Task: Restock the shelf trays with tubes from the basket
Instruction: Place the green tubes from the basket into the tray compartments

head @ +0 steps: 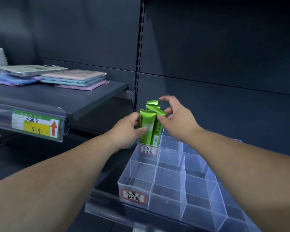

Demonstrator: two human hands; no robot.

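Note:
Three green tubes stand upright in the far left compartment of a clear plastic divider tray (182, 180) on the shelf. My left hand (129, 131) holds the front tube (146, 122) from the left, thumb across its white flower mark. My right hand (174, 114) pinches the top of the tube beside it (157, 128), with its other fingers curled above the rear tube (151, 103). The basket is out of view.
The tray's other compartments hold nothing, and handwritten labels (133, 195) are stuck on its front walls. To the left, a higher dark shelf (84, 101) carries flat pastel packs (74, 77) and a price tag with a red arrow (35, 123). Dark back panels rise behind.

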